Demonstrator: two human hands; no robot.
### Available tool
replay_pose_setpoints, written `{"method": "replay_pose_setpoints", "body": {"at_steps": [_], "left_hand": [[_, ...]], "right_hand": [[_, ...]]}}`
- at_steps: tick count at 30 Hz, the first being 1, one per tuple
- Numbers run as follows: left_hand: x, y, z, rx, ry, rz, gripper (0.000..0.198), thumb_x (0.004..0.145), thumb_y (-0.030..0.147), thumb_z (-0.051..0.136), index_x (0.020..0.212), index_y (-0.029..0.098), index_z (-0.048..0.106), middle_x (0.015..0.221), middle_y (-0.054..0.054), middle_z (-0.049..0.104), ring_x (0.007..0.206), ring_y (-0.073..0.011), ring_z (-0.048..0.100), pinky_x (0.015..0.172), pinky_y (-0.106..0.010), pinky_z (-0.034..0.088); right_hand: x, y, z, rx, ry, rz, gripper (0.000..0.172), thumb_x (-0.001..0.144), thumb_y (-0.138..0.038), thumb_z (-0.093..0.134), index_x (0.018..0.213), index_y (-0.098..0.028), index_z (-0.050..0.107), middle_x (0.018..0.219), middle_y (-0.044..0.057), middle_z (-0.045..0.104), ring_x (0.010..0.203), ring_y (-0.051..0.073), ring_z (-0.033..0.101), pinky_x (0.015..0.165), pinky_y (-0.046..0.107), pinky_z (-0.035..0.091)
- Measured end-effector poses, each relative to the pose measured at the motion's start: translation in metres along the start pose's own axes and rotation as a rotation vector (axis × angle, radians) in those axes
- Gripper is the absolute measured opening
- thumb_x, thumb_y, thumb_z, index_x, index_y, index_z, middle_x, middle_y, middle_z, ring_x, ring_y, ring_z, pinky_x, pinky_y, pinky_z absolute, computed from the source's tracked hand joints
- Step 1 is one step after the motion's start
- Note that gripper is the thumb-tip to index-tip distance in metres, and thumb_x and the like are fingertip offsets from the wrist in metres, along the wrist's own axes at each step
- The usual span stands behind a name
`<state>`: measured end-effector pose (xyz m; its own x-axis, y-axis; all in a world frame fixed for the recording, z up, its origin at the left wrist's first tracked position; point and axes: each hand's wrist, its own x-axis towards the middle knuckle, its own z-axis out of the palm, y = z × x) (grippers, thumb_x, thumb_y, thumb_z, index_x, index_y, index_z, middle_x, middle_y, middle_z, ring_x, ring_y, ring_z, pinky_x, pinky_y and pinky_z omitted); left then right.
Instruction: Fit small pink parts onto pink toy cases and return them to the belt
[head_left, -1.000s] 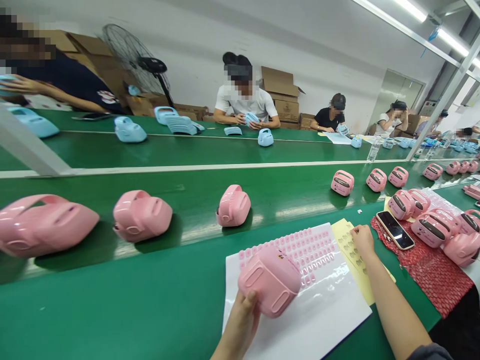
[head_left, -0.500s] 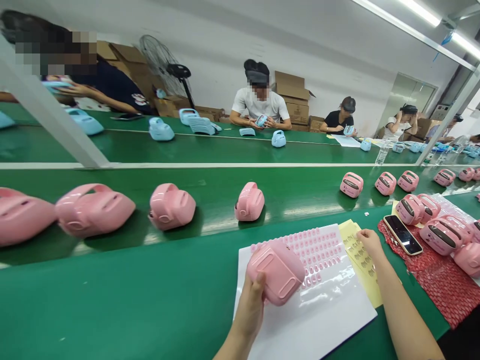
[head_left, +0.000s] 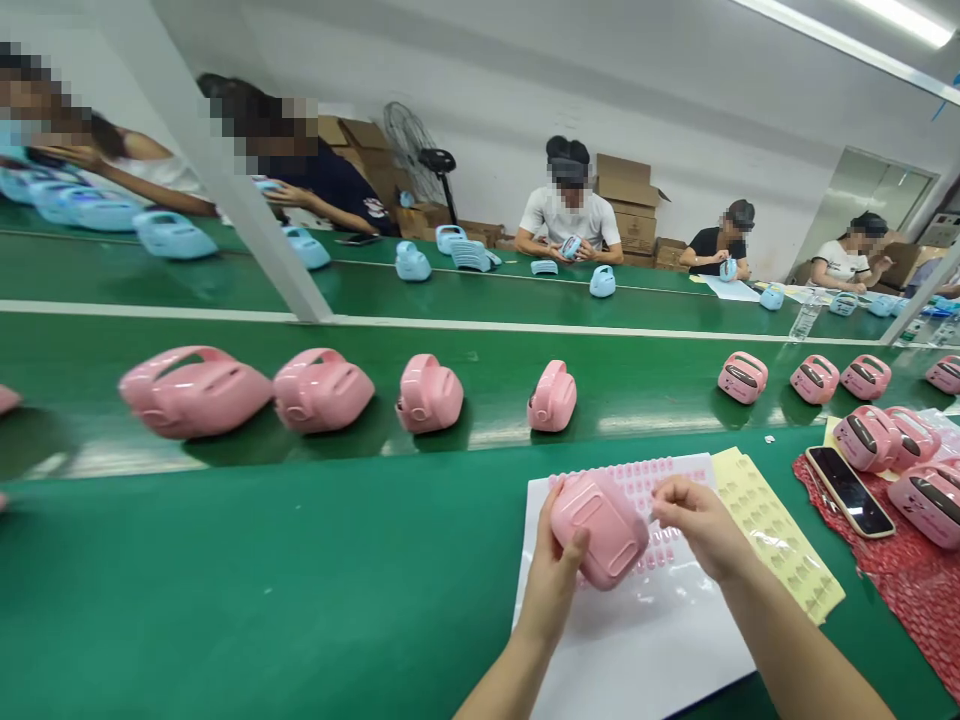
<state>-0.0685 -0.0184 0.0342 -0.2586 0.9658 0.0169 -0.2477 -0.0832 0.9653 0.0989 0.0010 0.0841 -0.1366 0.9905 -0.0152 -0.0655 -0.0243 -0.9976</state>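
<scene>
My left hand [head_left: 555, 565] grips a pink plastic casing [head_left: 600, 525] and holds it above a white sheet [head_left: 637, 640] that carries rows of small pink stickers [head_left: 660, 480]. My right hand [head_left: 694, 520] is at the casing's right side, fingers pinched together; whatever is between them is too small to make out. A yellow sticker sheet [head_left: 780, 530] lies just right of my right hand.
Several pink casings [head_left: 322, 390] sit in a row on the green conveyor belt [head_left: 225, 560]. More finished pink units [head_left: 866, 440] and a phone [head_left: 847, 490] rest on red wrap at the right. Other people work with blue casings [head_left: 600, 282] across the far belt.
My right hand left the yellow sheet and moved left to the casing. My left hand kept hold of the casing. The view shifted left, bringing more of the belt into sight.
</scene>
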Motion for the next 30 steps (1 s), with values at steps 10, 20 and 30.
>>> {"method": "replay_pose_setpoints", "body": {"at_steps": [10,20,30], "left_hand": [[0.001,-0.009,-0.007,0.066,-0.073,0.04,0.081,0.065,0.059,0.061,0.131,0.021,0.034,0.143,-0.015,0.031,0.132,-0.0313,0.025,0.106,-0.042,0.021],[0.0,-0.012,-0.011,0.06,-0.064,0.007,0.082,0.065,0.061,0.059,0.132,0.022,0.032,0.145,-0.013,0.028,0.131,-0.0314,0.026,0.105,-0.044,0.023],[-0.005,0.004,-0.008,0.007,-0.06,-0.084,0.09,0.061,0.058,0.065,0.134,0.024,0.025,0.145,-0.015,0.026,0.129,-0.0327,0.029,0.1,-0.046,0.032]], "right_hand": [[0.002,-0.007,0.032,-0.195,-0.003,0.022,0.015,0.056,-0.03,0.064,0.055,-0.016,0.057,0.071,-0.001,0.045,0.063,0.012,0.044,0.065,0.03,0.037],[-0.005,-0.001,0.041,-0.246,0.06,-0.082,0.008,0.062,-0.023,0.061,0.058,-0.017,0.056,0.074,0.001,0.043,0.062,0.012,0.046,0.061,0.029,0.043],[-0.011,0.019,0.05,-0.507,0.123,-0.568,0.01,0.078,-0.018,0.045,0.071,-0.018,0.052,0.085,0.007,0.045,0.071,0.016,0.049,0.058,0.03,0.046]]}}
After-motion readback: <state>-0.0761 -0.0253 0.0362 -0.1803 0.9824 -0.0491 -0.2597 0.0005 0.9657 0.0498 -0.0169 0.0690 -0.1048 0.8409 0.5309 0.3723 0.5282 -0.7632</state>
